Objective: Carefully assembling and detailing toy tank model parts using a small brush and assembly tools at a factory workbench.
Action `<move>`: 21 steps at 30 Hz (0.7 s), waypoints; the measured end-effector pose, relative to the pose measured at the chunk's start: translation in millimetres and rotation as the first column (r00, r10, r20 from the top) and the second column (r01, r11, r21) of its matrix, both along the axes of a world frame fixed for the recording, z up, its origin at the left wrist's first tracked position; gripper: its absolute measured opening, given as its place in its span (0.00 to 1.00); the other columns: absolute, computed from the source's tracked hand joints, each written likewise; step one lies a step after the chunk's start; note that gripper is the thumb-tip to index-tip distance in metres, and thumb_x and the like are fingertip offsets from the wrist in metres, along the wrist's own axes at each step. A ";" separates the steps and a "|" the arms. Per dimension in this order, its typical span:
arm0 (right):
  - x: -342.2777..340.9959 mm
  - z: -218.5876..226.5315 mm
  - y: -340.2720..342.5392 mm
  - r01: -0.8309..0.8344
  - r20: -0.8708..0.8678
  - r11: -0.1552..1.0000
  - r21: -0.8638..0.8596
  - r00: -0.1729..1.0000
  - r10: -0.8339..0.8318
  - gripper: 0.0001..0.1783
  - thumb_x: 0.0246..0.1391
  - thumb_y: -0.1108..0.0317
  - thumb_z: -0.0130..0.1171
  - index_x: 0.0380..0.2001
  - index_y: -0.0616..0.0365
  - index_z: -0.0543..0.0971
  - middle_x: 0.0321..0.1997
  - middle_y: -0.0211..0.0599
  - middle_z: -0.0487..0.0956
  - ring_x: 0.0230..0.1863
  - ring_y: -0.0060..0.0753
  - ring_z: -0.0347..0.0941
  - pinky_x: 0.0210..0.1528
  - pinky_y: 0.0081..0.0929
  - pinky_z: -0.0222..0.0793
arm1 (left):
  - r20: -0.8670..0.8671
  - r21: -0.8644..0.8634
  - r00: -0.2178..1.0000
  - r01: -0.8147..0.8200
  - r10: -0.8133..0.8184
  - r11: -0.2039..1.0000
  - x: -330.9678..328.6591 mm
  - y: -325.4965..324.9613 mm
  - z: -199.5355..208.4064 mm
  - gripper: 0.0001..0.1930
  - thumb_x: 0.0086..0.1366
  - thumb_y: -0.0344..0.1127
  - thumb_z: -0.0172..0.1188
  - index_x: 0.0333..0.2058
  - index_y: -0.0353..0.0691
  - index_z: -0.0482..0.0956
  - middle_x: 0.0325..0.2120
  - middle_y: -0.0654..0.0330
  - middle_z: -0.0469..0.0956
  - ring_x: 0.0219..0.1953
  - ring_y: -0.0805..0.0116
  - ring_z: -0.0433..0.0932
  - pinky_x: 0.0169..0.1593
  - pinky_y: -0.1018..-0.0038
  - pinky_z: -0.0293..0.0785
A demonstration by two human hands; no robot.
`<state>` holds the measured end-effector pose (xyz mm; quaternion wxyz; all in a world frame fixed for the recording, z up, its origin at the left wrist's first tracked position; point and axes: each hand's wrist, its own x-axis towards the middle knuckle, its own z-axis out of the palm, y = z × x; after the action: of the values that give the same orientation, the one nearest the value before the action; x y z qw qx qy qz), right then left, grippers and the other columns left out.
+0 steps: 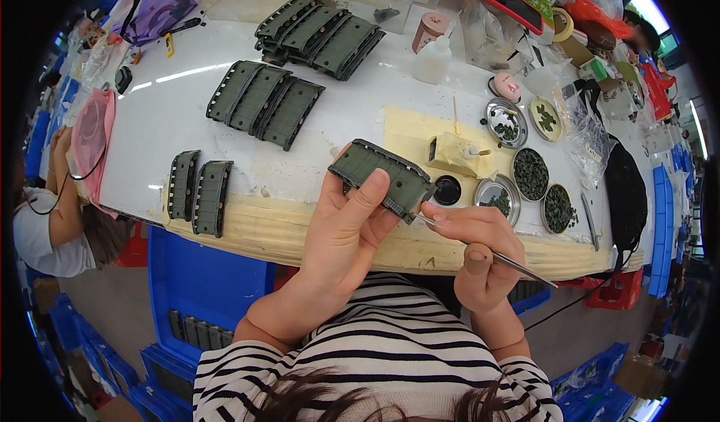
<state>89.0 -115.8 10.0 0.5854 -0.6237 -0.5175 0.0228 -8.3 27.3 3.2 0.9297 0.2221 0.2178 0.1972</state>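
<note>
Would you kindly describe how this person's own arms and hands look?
The left hand and right hand are ungloved; a tan covering, perhaps a bandage, sits on one digit of the right. The forearms are bare below white sleeves with dark stripes.

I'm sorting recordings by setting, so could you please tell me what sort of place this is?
Probably a small-parts workshop, judging by the green pieces on the bench, the dish of tiny green bits and the blue crate.
</note>
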 end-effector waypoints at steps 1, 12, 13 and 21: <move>-0.1 0.0 0.1 -0.002 -0.005 1.000 -0.001 1.000 0.002 0.11 0.60 0.70 0.51 0.38 0.65 0.79 0.38 0.46 0.80 0.40 0.37 0.78 0.42 0.25 0.73 | 0.001 0.001 1.000 -0.001 0.001 1.000 0.0 0.0 -0.2 0.23 0.66 0.31 0.56 0.56 0.43 0.58 0.47 0.60 0.72 0.49 0.69 0.75 0.51 0.73 0.76; 1.2 4.1 1.5 0.002 0.050 0.999 -0.037 0.999 0.000 0.09 0.56 0.73 0.54 0.38 0.66 0.79 0.38 0.46 0.80 0.38 0.38 0.78 0.39 0.26 0.74 | -0.019 0.035 0.999 -0.037 0.038 0.999 1.3 -1.8 1.1 0.25 0.65 0.30 0.56 0.58 0.44 0.55 0.47 0.60 0.71 0.47 0.70 0.76 0.47 0.75 0.78; 0.8 3.9 2.0 0.003 0.062 0.999 -0.033 0.998 -0.001 0.09 0.56 0.73 0.54 0.38 0.66 0.79 0.38 0.46 0.80 0.38 0.38 0.79 0.39 0.26 0.74 | -0.023 0.032 0.999 -0.043 0.044 0.999 1.2 -2.0 1.1 0.26 0.65 0.29 0.56 0.58 0.44 0.55 0.47 0.59 0.71 0.47 0.70 0.76 0.47 0.75 0.78; 1.1 1.8 2.5 0.003 0.074 1.000 -0.010 0.997 -0.003 0.12 0.59 0.67 0.53 0.38 0.66 0.79 0.38 0.46 0.79 0.40 0.41 0.79 0.39 0.26 0.75 | -0.023 0.024 0.999 -0.035 0.036 0.999 1.3 -1.9 0.9 0.25 0.66 0.30 0.56 0.57 0.44 0.55 0.46 0.59 0.71 0.46 0.70 0.76 0.47 0.75 0.78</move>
<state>90.1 -113.3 11.8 0.5627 -0.6277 -0.5379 0.0012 -7.0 25.4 4.1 0.9208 0.2313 0.2303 0.2135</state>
